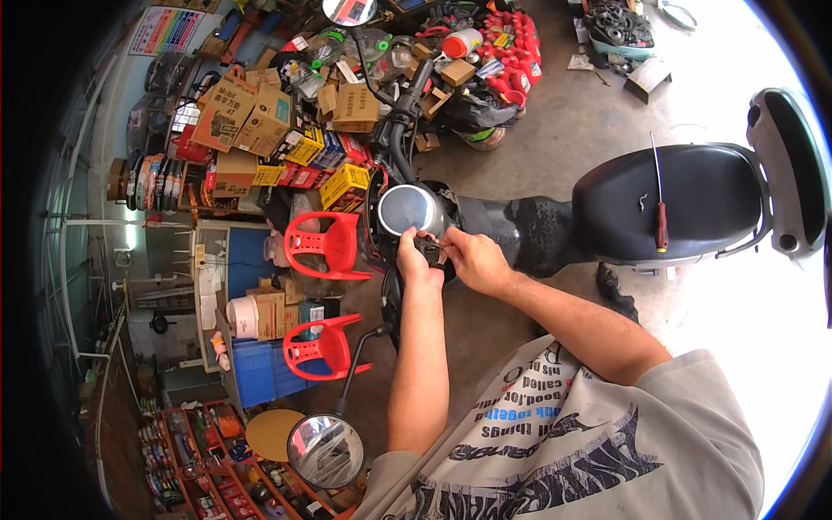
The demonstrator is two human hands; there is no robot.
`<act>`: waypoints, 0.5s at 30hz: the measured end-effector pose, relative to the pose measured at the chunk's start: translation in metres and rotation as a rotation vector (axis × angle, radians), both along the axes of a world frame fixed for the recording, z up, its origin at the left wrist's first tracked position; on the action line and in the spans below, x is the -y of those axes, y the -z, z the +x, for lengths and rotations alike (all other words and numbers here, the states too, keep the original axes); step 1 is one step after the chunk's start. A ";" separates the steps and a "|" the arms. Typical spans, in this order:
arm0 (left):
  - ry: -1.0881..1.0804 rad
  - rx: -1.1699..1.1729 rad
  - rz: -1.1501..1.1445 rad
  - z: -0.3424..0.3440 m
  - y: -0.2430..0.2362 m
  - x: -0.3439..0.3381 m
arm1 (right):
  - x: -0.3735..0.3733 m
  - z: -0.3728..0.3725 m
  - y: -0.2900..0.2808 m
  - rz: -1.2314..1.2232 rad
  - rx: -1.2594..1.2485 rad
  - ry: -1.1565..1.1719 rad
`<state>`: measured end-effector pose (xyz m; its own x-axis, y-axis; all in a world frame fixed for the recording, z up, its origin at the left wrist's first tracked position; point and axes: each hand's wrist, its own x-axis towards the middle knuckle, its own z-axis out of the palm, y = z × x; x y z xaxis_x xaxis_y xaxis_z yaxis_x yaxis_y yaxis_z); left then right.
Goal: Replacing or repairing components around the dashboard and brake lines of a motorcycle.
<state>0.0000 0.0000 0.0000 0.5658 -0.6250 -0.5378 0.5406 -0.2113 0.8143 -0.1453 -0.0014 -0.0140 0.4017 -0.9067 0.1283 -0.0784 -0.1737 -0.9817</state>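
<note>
A motorcycle stands in front of me, with a round silver-rimmed gauge (407, 211) at its handlebar. Just below the gauge, the fingers of my left hand (417, 263) are closed on a small dark part (430, 246). My right hand (477, 261) meets it from the right in a pinch, its fingertips against the same part; whatever lies between them is too small to name. On the black seat (607, 201) lies a long screwdriver (661, 212) with a red-brown handle. A small bent metal piece (642, 203) rests beside it.
Round mirrors (326, 451) stick out from the handlebar (416, 87). Two red plastic chairs (325, 245) stand beyond the bike's front. Cardboard boxes (355, 106) and red bottles (518, 74) are piled at the far side. Racks of small goods (204, 459) fill the lower left.
</note>
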 end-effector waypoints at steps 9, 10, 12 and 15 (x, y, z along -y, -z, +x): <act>-0.026 0.040 -0.013 -0.010 -0.009 -0.002 | 0.000 0.012 0.005 0.036 0.091 0.011; -0.039 0.041 -0.012 -0.014 -0.011 0.000 | 0.001 0.015 0.008 0.077 0.120 0.035; -0.055 0.043 -0.013 -0.013 -0.011 0.000 | 0.000 0.018 0.009 0.118 0.150 0.055; -0.048 0.061 -0.022 -0.010 -0.007 0.000 | 0.000 0.018 0.010 0.231 0.211 0.036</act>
